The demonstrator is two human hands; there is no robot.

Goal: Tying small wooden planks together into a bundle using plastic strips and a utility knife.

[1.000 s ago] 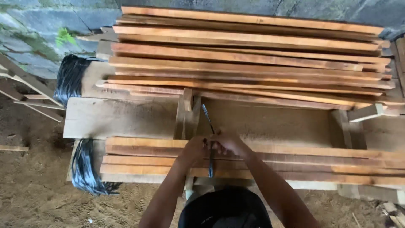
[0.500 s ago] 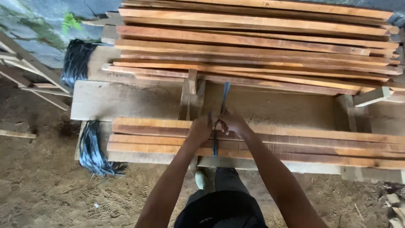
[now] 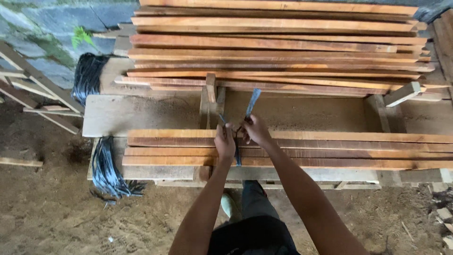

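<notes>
Both hands at centre frame, closed on a dark strap [image 3: 237, 153] that wraps a small bundle of slats [image 3: 330, 150] lying across the lower middle. Left hand [image 3: 225, 140] fisted on the short strap end, right hand [image 3: 255, 129] pinching the longer end [image 3: 252, 102], which stands up and away toward the top of the frame, apparently kept taut so the wrap bites on the wood. Slats laid flush and parallel, edges together, likely so one band can grip them as a unit. Bundle resting on a low plank surface [image 3: 141, 113], raised off the dirt floor [image 3: 47, 208], leaving room to pass a strap beneath. More straps [image 3: 111, 172] hanging at lower left, another dark bunch [image 3: 87, 75] at upper left, both within reach. Bigger stack [image 3: 283, 47] of slats across the top, well apart from the hands.
</notes>
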